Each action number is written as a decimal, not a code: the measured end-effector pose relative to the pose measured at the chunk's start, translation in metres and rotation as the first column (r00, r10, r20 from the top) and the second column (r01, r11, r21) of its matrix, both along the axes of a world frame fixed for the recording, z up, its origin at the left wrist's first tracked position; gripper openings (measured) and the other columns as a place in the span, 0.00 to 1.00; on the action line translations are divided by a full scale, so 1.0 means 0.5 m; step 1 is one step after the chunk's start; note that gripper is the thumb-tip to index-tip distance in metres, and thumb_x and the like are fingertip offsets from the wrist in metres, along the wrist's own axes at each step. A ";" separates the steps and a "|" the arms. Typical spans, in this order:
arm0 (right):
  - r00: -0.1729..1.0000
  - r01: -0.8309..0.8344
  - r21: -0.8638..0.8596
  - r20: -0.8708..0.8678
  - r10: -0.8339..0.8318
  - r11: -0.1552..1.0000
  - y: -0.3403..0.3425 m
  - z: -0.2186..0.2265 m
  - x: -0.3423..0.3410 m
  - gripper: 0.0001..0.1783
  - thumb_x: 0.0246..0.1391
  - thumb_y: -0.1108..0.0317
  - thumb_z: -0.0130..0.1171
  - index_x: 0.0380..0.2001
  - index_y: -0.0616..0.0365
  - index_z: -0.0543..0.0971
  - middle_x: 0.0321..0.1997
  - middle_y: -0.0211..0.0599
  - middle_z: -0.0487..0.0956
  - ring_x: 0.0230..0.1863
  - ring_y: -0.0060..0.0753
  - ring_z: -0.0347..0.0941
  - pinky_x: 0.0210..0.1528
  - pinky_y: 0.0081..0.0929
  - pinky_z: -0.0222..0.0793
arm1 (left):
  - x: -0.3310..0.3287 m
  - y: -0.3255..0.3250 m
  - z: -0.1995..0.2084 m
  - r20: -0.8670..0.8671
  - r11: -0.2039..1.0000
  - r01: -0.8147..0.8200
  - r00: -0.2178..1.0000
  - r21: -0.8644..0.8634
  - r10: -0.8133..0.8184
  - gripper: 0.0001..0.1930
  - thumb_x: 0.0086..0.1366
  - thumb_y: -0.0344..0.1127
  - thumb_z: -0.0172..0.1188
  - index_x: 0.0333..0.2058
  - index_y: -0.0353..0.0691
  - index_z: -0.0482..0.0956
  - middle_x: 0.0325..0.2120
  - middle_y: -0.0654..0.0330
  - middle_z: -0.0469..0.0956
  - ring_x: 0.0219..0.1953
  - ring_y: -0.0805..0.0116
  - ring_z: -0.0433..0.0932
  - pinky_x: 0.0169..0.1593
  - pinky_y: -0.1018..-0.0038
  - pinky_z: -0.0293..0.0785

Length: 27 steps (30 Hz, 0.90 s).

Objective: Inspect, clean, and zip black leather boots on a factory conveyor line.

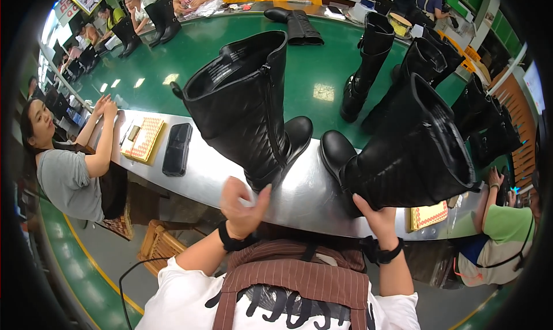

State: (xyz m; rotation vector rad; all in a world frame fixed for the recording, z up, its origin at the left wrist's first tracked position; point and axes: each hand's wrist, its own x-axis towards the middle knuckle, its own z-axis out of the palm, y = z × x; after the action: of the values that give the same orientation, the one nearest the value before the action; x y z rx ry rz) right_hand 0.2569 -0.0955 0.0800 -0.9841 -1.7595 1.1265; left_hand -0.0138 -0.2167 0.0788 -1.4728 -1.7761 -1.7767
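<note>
Two tall black boots stand in front of me at the bench's metal edge. The left boot (242, 99) has a side zipper, a pull loop at its top and a white label inside its shaft. Close to its heel is my left hand (245, 209), thumb and fingers apart, with nothing seen between them. The right boot (403, 151) leans to the right, its open top tilted toward me. My right hand (377, 217) grips it low at the back, thumb on the leather; the boot hides the other fingers.
A green conveyor belt (219, 36) runs beyond the metal ledge (213, 180), carrying several more black boots (368, 65). On the ledge are a black phone (177, 150), a yellow sticker pad (143, 139) and another pad (429, 216). Co-workers sit on both sides; a wooden chair (158, 246) is behind left.
</note>
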 end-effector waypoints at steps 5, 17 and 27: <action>0.953 -0.279 -0.238 0.048 0.298 0.930 0.040 0.023 0.032 0.41 0.39 0.72 0.74 0.58 0.67 0.67 0.54 0.41 0.74 0.56 0.35 0.69 0.62 0.31 0.61 | -0.053 0.050 -0.001 0.525 0.926 0.367 0.807 -0.087 -0.271 0.22 0.48 0.29 0.73 0.41 0.31 0.75 0.37 0.58 0.79 0.41 0.65 0.77 0.48 0.70 0.72; 0.868 -0.178 -0.524 -0.482 -0.118 0.833 -0.027 -0.032 0.016 0.24 0.51 0.71 0.60 0.53 0.63 0.72 0.53 0.37 0.76 0.53 0.32 0.73 0.58 0.31 0.68 | 0.032 0.079 0.020 0.916 0.658 0.748 0.205 0.080 -0.344 0.23 0.60 0.28 0.64 0.54 0.36 0.71 0.50 0.60 0.74 0.52 0.71 0.72 0.57 0.71 0.69; 0.628 -0.334 -0.473 -0.756 -0.181 0.816 -0.042 -0.007 0.001 0.27 0.51 0.60 0.57 0.52 0.64 0.74 0.53 0.39 0.77 0.55 0.37 0.73 0.61 0.37 0.64 | 0.115 0.109 0.022 0.863 0.444 0.757 -0.314 0.479 -0.396 0.24 0.66 0.37 0.58 0.59 0.41 0.64 0.54 0.59 0.71 0.56 0.64 0.70 0.60 0.57 0.65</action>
State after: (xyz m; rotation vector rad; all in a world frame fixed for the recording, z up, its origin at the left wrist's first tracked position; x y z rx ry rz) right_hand 0.2572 -0.1167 0.0764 -0.5562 -0.7315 1.8674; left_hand 0.0439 -0.1622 0.0897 -1.4788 -1.6216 -4.1385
